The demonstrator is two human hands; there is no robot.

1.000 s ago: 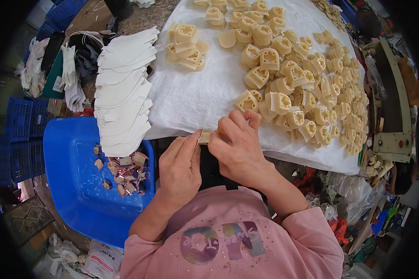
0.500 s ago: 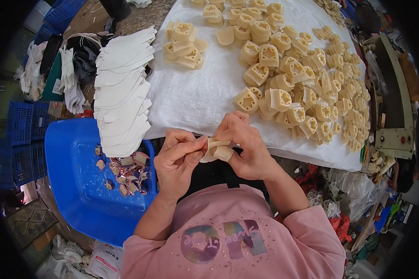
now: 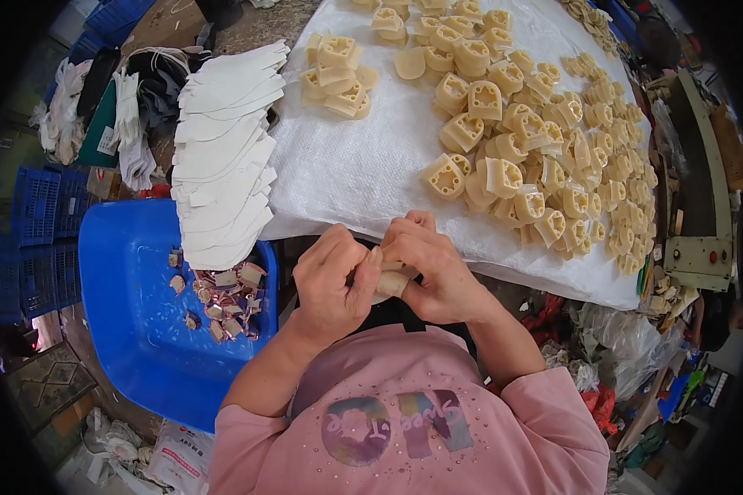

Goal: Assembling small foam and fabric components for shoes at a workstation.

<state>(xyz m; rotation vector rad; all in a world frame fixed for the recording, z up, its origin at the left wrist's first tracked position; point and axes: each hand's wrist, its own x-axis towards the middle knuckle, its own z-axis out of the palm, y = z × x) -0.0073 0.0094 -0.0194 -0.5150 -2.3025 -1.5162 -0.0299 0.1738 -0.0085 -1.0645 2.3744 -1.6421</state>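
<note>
Close to my body, in front of the cloth's near edge, both hands grip one cream moulded piece (image 3: 390, 285) shaped like a block shoe heel. My left hand (image 3: 328, 279) is closed, thumb and fingers pinching the piece's left side at the top. My right hand (image 3: 439, 272) holds it from the right, fingers bent over the upper edge and thumb low against its side. Much of the piece is hidden by fingers. Beyond the hands lies a heap of similar cream heel pieces (image 3: 504, 148), hollow with holes inside. A smaller pile (image 3: 338, 78) sits further left.
A fanned stack of white cut sheets (image 3: 227, 153) lies left of the white woven cloth (image 3: 338, 165). Below it, a blue tub (image 3: 132, 363) holds several pinkish-metallic pieces (image 3: 231, 301). Blue crates (image 3: 37, 206) stand far left; a grey-green machine (image 3: 700, 256) stands at right.
My left hand has turned and closed in over the piece, covering more of it. My right hand keeps its hold. The view has shifted slightly.
</note>
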